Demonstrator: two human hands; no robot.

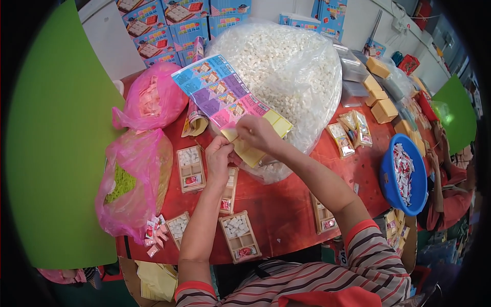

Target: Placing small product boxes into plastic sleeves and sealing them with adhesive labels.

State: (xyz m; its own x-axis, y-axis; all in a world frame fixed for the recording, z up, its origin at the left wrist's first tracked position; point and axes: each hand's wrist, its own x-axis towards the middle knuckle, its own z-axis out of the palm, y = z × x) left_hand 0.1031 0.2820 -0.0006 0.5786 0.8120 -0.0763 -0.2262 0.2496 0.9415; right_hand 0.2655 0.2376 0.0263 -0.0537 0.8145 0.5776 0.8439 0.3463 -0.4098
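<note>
A colourful printed sheet [220, 92] with blue, purple, pink and yellow bands slants across the middle, over a big clear bag. My left hand [221, 153] pinches its lower left edge at the yellow band. Over the yellow part my right hand [258, 134] is closed, its fingers curled down. The right fingertips are hidden, so what they hold cannot be made out. Below the hands are small divided wooden trays: one tray [191, 169] beside my left hand, another tray [240, 236] near the front edge. These two hold white pieces and a small red packet.
The clear bag [302, 77] is full of white cubes. Pink bags [148, 102] stand at the left. A blue basin [388, 179] of small packets sits at the right, near yellowish blocks [383, 110]. Printed boxes [186, 30] are stacked behind. A co-worker's arm [437, 179] shows far right.
</note>
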